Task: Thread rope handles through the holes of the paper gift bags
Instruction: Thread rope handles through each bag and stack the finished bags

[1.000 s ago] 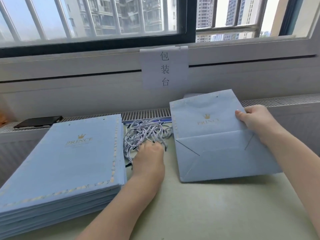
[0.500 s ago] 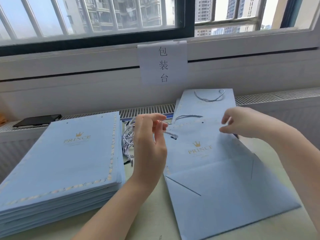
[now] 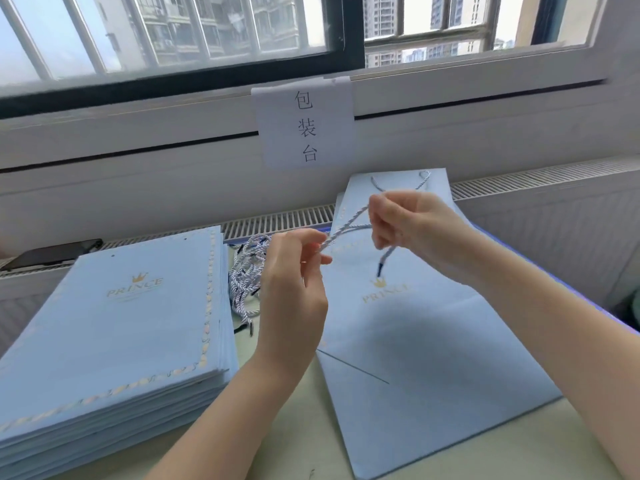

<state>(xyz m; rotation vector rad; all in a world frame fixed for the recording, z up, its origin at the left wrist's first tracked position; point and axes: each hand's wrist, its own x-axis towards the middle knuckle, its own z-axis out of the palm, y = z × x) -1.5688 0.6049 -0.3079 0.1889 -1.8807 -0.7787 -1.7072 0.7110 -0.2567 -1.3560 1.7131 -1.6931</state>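
L hand point(image 3: 291, 289) was raised over the worktop point(image 3: 304, 427), thumb & forefinger pinching one stretch of a blue-white rope handle point(image 3: 346, 226); grip clenched on the rope. R hand point(image 3: 412, 230) held the same rope a bit further along, fingers curled round it, w/ the dark-tipped end point(image 3: 380, 268) hanging down below the palm. Rope ran between both hands, above the upper part of a flat light-blue paper gift bag point(image 3: 415, 341) lying on the worktop, gold crown & "PRINCE" print facing up. Behind it, a 2nd bag point(image 3: 440, 181) poked out at the top w/ a rope loop point(image 3: 398, 185) already in it. Loose pile of ropes point(image 3: 246, 271) lay between that bag & a stack of flat bags point(image 3: 114, 334) on the L. Dark phone point(image 3: 52, 252) sat on the sill behind the stack. Paper sign point(image 3: 304, 123) w/ Chinese chars was taped under the window point(image 3: 173, 32). Couldn't tell if the bag's holes had rope through yet.
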